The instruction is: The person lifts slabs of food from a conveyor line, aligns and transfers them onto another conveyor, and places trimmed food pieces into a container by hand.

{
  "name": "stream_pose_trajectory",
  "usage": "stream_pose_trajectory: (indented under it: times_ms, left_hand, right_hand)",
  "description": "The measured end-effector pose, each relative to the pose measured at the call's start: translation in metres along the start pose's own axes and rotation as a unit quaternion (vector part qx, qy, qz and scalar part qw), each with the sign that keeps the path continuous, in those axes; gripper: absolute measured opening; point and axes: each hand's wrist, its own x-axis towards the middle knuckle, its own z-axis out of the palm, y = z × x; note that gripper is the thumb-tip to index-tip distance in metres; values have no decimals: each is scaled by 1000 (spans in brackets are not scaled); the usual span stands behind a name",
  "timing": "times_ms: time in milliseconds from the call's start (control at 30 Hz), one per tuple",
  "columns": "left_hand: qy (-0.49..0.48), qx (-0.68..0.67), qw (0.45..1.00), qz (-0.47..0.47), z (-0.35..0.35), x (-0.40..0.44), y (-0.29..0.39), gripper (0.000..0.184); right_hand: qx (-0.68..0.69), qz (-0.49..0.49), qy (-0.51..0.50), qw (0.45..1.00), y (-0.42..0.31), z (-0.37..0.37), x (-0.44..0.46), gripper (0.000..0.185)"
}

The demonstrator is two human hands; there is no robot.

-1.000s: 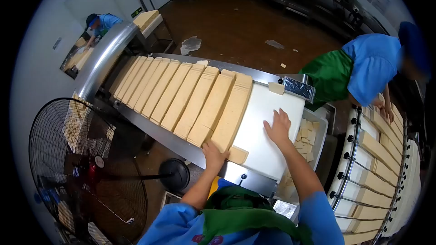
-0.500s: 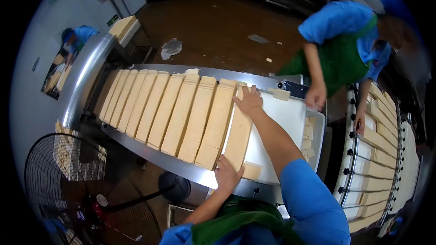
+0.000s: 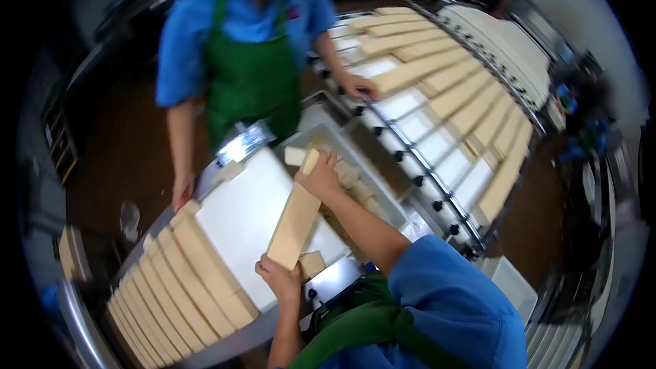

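Observation:
My left hand (image 3: 279, 280) and my right hand (image 3: 320, 176) grip opposite ends of one long pale yellow slab (image 3: 295, 222), which is tilted over the near end of the white conveyor belt (image 3: 239, 215). The left holds its lower end, the right its upper end. Beside my left hand lies a short cut piece (image 3: 311, 264). A row of similar slabs (image 3: 198, 266) lies side by side on the belt at lower left. Past the belt's end is a bin (image 3: 389, 212) with cut pieces, partly hidden by my right arm.
Across the belt stands a co-worker in a green apron (image 3: 253, 75), one hand (image 3: 183, 191) near the row's end, the other (image 3: 357, 86) at a second conveyor's rail (image 3: 417, 157). That conveyor carries slabs (image 3: 471, 106). A metal guard (image 3: 85, 328) is at lower left.
The view has swung right. Both my hands have lifted the end slab off the row and carried it toward the bin. The co-worker's hand has come to the row's far end.

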Motion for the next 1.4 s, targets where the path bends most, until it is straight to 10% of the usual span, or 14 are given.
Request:
stream_pose_trajectory:
  times_ms: [233,467,567,967,1233,1400]
  left_hand:
    - [-131,-62,975,170,53,-6,142,74]
    - [-337,-87,838,421,107,-64,235,70]
    - [-484,-109,779,384,118,-78,253,68]
    - [-470,-91,797,367,178,-91,286,63]
    - [-477,-116,774,400,248,-94,310,55]
    - [-467,-141,801,347,250,-94,305,59]
  right_hand:
    - [138,81,242,957,169,-189,-7,79]
    - [-40,236,157,958,330,-320,-11,67]
    - [-185,220,92,953,353,-341,4,59]
    - [-173,230,62,956,405,-363,62,54]
    - [-234,63,320,916,372,-339,29,46]
    - [-27,-183,181,966,334,-312,-37,45]
